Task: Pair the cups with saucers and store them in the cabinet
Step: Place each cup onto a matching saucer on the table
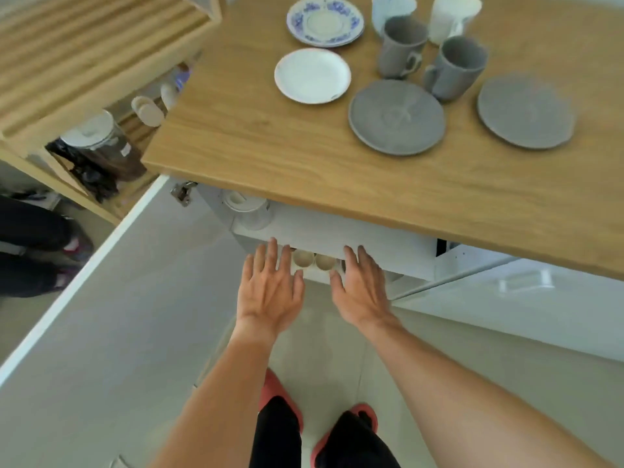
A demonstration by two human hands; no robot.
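Note:
Two beige cups (314, 260) stand side by side at the front edge of a white cabinet shelf (368, 246) under the wooden counter (304, 153). My left hand (270, 288) is left of them and my right hand (363, 287) right of them, both with fingers spread, holding nothing. On the counter stand two grey mugs (401, 47) (456, 67), two grey saucers (396, 116) (525, 111), a white saucer (312, 76), a blue-patterned saucer (326, 21) and two white mugs (393, 8) (452, 16).
The white cabinet door (111, 265) stands open to the left. A white lidded jar (248, 207) sits on the upper cabinet shelf. A wooden rack (84, 62) with jars stands at the left. Another person's legs (33, 244) are at the far left.

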